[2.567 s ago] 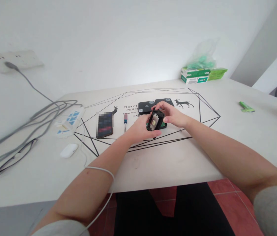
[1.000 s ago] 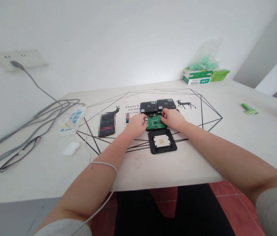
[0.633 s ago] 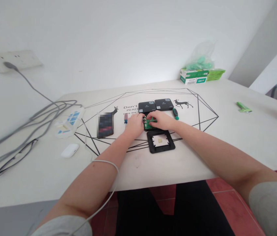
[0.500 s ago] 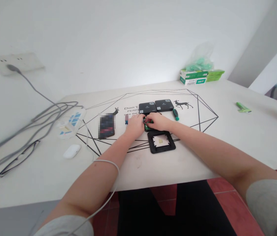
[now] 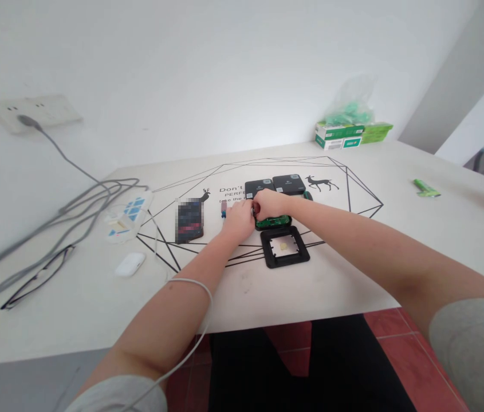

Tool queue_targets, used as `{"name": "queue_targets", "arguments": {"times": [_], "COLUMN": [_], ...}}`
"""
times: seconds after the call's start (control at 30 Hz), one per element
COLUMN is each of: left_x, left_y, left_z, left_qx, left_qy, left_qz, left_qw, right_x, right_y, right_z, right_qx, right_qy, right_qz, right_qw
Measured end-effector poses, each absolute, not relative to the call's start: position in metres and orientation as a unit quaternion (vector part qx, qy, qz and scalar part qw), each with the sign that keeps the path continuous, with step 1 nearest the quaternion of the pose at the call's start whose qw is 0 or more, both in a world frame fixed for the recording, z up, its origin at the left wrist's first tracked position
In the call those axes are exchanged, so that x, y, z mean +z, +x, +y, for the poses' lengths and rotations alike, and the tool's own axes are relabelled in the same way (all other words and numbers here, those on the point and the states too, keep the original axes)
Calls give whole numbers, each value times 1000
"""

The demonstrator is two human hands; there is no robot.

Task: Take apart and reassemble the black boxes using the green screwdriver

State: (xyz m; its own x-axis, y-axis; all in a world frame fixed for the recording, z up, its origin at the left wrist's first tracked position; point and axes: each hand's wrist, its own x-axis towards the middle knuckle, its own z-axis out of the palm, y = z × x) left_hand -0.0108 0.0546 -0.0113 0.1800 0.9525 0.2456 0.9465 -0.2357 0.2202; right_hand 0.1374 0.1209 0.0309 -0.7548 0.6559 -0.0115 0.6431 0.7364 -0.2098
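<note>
A small black device base with a green circuit board (image 5: 274, 221) lies on the table's middle. Its black square cover (image 5: 285, 246) lies inside-up just in front of it. My left hand (image 5: 238, 218) rests with curled fingers against the base's left edge. My right hand (image 5: 268, 203) sits over the board's back left corner, fingers pinched together on something I cannot make out. Both hands touch at that corner. Two closed black devices (image 5: 259, 187) (image 5: 290, 183) lie side by side right behind the hands.
A phone (image 5: 189, 221) and a small red-and-blue screwdriver (image 5: 223, 208) lie left of my hands. A power strip (image 5: 129, 214) with cables, a white earbud case (image 5: 130, 264) and glasses (image 5: 35, 278) are farther left. Green boxes (image 5: 339, 135) sit at the back, a green item (image 5: 426, 187) at right.
The cover was lifted off and laid in front of the base. My right hand then slid left across the green board to its back left corner, meeting my left hand.
</note>
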Motion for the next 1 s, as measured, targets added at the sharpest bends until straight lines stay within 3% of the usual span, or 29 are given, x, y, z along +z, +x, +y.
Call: {"name": "queue_targets", "arguments": {"times": [0.77,1.0], "left_x": [-17,-25], "left_y": [-15,-22], "left_z": [55,62], "left_qx": [198,319], "left_qy": [791,816], "left_qz": [578,481], "left_qw": [16,30], "right_x": [20,12], "right_y": [162,169], "right_z": [129,125], "right_qx": [289,357], "right_qy": [-366,-379], "right_qz": [-870,-816], "right_qw": [159,250]}}
